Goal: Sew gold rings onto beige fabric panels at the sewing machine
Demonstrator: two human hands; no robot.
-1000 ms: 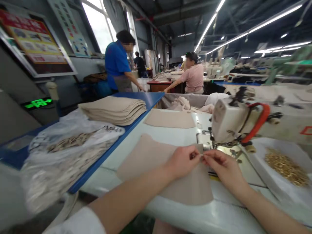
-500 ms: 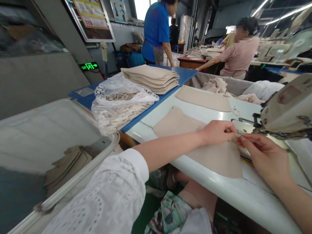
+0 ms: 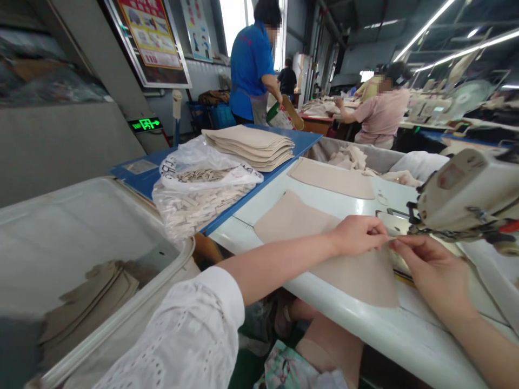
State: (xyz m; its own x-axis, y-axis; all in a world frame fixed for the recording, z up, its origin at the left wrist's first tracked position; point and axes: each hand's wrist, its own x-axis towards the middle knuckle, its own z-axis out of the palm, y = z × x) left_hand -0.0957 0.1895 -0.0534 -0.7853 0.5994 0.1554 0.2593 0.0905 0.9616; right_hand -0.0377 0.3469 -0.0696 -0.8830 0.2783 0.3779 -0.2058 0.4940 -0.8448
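The left hand and right hand meet fingertip to fingertip, both pinching a small pale piece between them, too small to make out clearly; they are just in front of the sewing machine, over the right part of a beige panel; the panel lies flat on the white tabletop, partly hidden by the left hand and forearm.

A second panel lies beyond it on the same surface; to the left, a blue tabletop bears a stack of beige pieces, with a clear bag of small strips just beside it, hanging over the near edge; a pale bin at lower left holds folded beige cloth; farther off, one person in blue stands and another in pink faces away.
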